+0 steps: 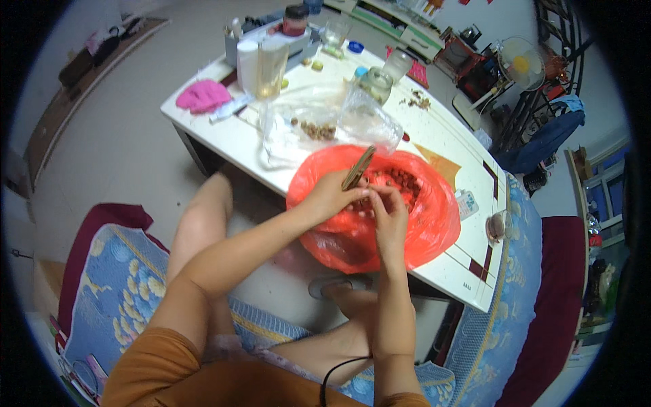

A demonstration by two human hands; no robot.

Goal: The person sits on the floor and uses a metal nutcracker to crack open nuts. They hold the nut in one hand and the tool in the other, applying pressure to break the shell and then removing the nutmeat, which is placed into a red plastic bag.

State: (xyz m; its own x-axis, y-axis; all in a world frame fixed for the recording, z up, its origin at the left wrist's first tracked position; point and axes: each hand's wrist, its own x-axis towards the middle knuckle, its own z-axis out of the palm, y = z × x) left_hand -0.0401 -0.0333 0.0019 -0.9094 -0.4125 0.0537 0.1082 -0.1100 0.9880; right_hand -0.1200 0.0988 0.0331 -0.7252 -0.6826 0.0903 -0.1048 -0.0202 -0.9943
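Note:
My left hand [330, 196] grips a narrow brown-and-metal hand tool [359, 169] that sticks up past the thumb; its exact kind cannot be told. My right hand [390, 208] has thumb and forefinger pinched together, touching the left fingertips. Between them is a small object [367, 186], mostly hidden by the fingers. Both hands are over an open red plastic bag [330, 239] spread at the table's near edge. Inside the bag lie many small brown nuts or seeds [404, 180], and a few pale pieces [362, 213] show below my fingers.
Beyond the red bag, a clear plastic bag [285, 127] holds brown bits [318, 131]. The white table [213, 129] also carries a pink cloth [203, 95], a tall clear cup [271, 71], a glass jar [377, 84], and a drinking glass [497, 227] near the right edge.

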